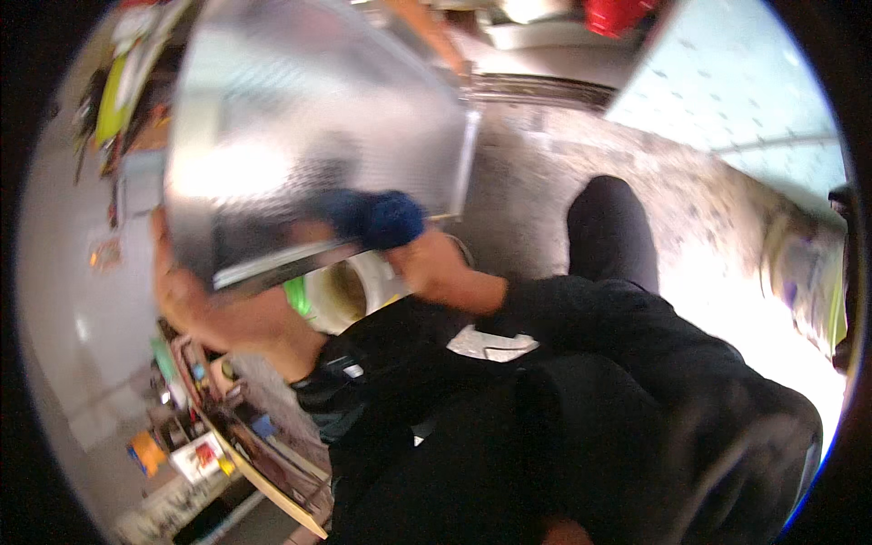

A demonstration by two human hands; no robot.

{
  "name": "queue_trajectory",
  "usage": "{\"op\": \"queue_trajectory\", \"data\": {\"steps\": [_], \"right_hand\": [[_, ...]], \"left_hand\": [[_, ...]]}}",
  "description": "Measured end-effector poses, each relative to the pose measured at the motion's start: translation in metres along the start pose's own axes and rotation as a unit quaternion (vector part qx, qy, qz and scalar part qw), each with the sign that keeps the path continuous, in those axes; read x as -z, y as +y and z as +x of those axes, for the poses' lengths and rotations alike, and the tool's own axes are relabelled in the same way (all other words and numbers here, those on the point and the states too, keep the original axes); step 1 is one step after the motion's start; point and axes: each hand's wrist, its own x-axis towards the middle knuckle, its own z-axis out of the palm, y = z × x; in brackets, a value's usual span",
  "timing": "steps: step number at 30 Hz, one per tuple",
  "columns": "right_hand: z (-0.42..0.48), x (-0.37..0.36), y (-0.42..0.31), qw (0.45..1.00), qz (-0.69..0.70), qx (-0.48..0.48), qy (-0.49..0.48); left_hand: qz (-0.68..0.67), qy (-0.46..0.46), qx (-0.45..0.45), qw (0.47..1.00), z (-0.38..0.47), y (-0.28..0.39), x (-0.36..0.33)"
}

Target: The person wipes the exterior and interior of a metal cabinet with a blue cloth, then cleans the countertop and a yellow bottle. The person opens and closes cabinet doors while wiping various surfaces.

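Observation:
A shiny sheet-metal panel [327,136] with a fine textured face is tilted up before me. My left hand [187,300] grips its lower left corner, the fingers curled around the edge. Against its lower face, my right hand [436,266] holds a bunched dark blue cloth [392,219]; blur hides the fingers. The metal mirrors dark shapes and a bright glare. Below the panel, partly covered by my arms, stands a white round container [378,276] with a brownish inside. Something bright green [297,294] shows beside it.
A pale blue dotted sheet [736,88] leans at the upper right, near a red object [613,15]. Low on the left is a cluttered bench [259,470] with boxes and tools. More items hang along the wall [68,286]. Stained concrete floor [531,177] lies beyond the panel.

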Motion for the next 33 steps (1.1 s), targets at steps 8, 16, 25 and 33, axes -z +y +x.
{"op": "queue_trajectory", "data": {"steps": [8, 16, 25, 33], "right_hand": [[-0.010, 0.009, -0.073, 0.966, 0.047, 0.224, 0.122], [0.036, 0.043, -0.144, 0.872, -0.024, 0.487, 0.033], [0.102, 0.095, -0.157, 0.871, -0.059, 0.455, 0.172], [0.188, 0.187, -0.174, 0.792, -0.117, 0.468, 0.375]], "left_hand": [[-0.039, 0.052, 0.044, 0.997, -0.016, 0.005, -0.003], [-0.132, 0.008, 0.116, 0.984, -0.017, 0.008, 0.018], [-0.251, 0.042, 0.145, 0.956, -0.013, -0.011, 0.021], [-0.250, 0.010, 0.108, 0.962, -0.024, -0.008, 0.016]]}}
